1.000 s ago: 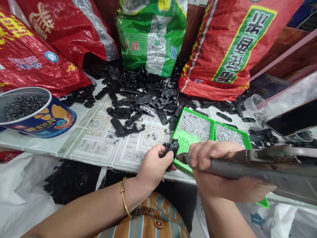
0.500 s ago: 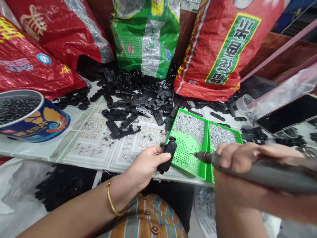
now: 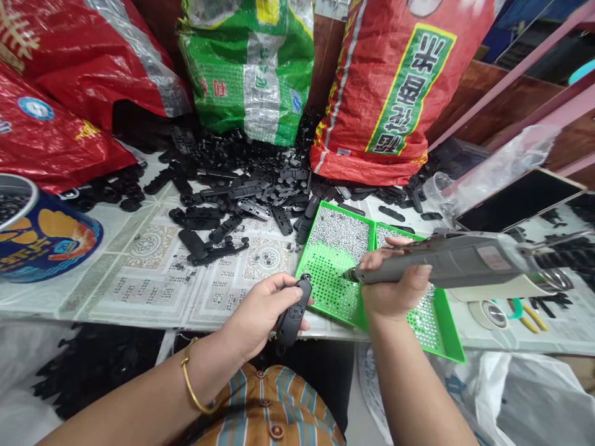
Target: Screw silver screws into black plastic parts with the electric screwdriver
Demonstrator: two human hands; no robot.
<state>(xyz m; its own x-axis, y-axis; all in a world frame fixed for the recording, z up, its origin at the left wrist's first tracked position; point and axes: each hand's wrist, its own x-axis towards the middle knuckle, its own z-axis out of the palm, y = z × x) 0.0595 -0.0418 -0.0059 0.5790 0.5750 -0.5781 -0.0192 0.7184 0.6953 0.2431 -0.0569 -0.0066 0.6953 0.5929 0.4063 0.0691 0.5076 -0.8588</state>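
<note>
Since a second ago, the gray driver [image 3: 450,263] has moved off the black part [image 3: 292,322] to above the green tray [image 3: 325,272]; the left hand [image 3: 260,313] pinches that part at the desk [image 3: 223,285] edge, maybe so its flat face shows; the right hand [image 3: 390,301] grips the driver, likely to steady it; shiny bits [image 3: 341,229] sit close, perhaps for easy reach; more black parts [image 3: 251,191] lie behind, before tall bags [image 3: 260,80].

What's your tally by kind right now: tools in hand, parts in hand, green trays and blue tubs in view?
Grey power tool in the right hand: 1
Black part in the left hand: 1
Green trays: 2
Blue tub, partly out of frame: 1
Total: 5
</note>
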